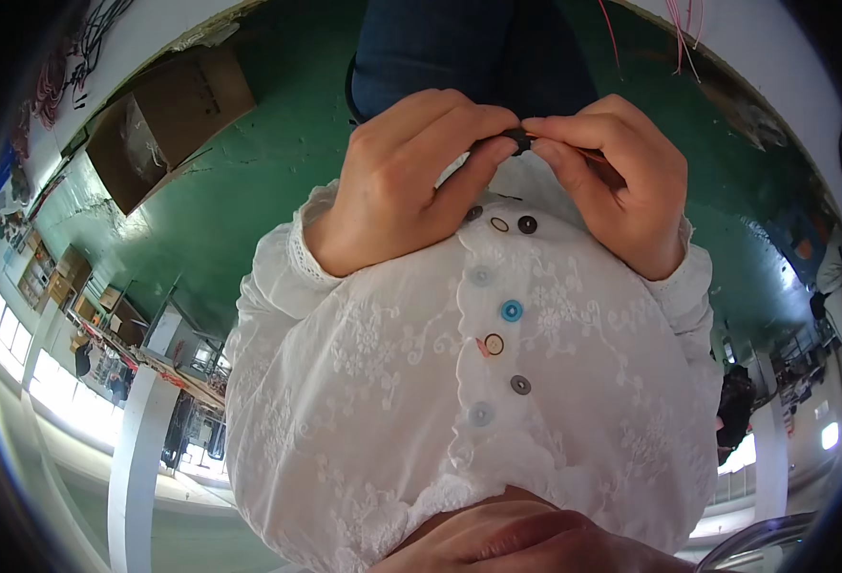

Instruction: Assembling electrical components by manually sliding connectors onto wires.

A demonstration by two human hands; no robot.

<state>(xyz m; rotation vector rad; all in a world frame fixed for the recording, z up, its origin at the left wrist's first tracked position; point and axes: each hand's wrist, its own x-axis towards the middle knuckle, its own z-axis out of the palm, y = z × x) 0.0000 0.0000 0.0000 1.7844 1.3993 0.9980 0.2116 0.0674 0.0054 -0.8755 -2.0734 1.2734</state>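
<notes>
Both hands meet in front of my white blouse (392, 382), above my lap. Between the thumb and fingertips of my left hand (407, 172) is a small black piece (516, 141), mostly covered by the fingers. It looks like a connector, but its exact kind is too small to tell. My right hand (626, 177) pinches a thin orange wire (588, 155) right beside the black piece. The wire runs back under the right fingers toward the palm. The fingertips of the two hands almost touch. Whether the wire sits inside the black piece is hidden.
An open cardboard box (197, 105) with clear plastic in it stands on the green floor (206, 210) to the left. Bundled dark and reddish cables (53, 81) lie on a pale tabletop at the far left. Pinkish-red wires (677, 29) hang at the far right.
</notes>
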